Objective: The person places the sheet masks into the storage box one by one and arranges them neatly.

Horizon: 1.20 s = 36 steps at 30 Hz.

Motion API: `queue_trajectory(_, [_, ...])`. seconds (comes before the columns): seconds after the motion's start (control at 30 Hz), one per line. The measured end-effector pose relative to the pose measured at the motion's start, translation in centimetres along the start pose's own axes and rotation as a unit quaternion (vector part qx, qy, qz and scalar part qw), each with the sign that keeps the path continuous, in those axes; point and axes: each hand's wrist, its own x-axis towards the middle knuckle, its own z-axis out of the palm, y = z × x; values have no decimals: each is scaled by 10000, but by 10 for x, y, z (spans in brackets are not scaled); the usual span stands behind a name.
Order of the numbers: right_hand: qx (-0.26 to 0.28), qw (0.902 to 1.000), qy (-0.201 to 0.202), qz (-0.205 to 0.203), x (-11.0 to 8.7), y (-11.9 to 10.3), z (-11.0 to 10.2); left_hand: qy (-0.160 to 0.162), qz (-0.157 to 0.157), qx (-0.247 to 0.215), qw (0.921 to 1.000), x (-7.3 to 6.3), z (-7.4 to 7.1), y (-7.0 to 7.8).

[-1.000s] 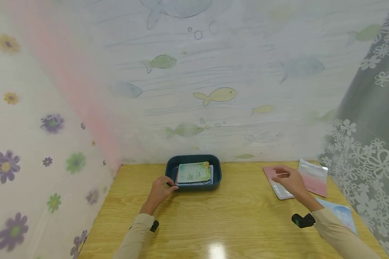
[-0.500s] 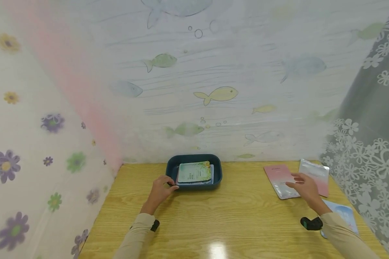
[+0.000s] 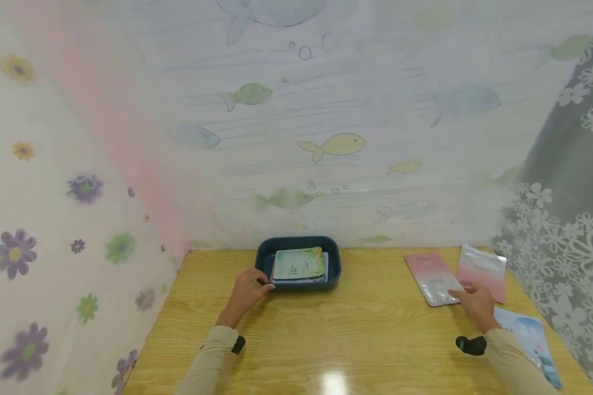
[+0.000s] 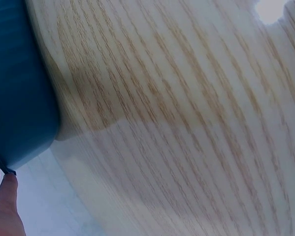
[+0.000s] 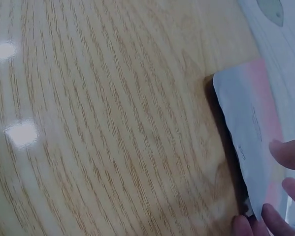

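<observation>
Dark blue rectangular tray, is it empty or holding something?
Holding something: in the head view, a flat pale green packet lies in the tray, over a pale blue packet.

I see a dark blue tray (image 3: pixel 306 287), rounded corners, upright on the table (image 3: pixel 365 334), its 8 o'clock corner rim pinched by the left hand (image 3: pixel 247 289). Inside, flat: green packet (image 3: pixel 298 263), leafy print at its 1 o'clock corner, atop a pale blue packet (image 3: pixel 325 266). At the tray's 3 o'clock, well apart, I get a pink-silver packet (image 3: pixel 427 274), pink end toward 11, silver toward 5, near edge slightly raised; the right hand (image 3: pixel 476 304) grips its 4 o'clock corner.
</observation>
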Motion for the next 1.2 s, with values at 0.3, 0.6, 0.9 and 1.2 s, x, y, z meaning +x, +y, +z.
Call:
queue_trajectory(0.3, [-165,9987,317,-357,2,5,11,2,-99,-77,9999,-1,1,0])
queue_trajectory(0.6, [838,9964,-160,-1,2,8,5,-43,-149,-130,9998,-2,2,1])
queue_trajectory(0.9, [1835,9819,-409,246,-1,2,-1,-89,-163,-110,9998,-3,1,0])
queue_trajectory(1.2, [1365,9906,22,38,-4,1,1,-31,-110,-122,9999,-2,2,0])
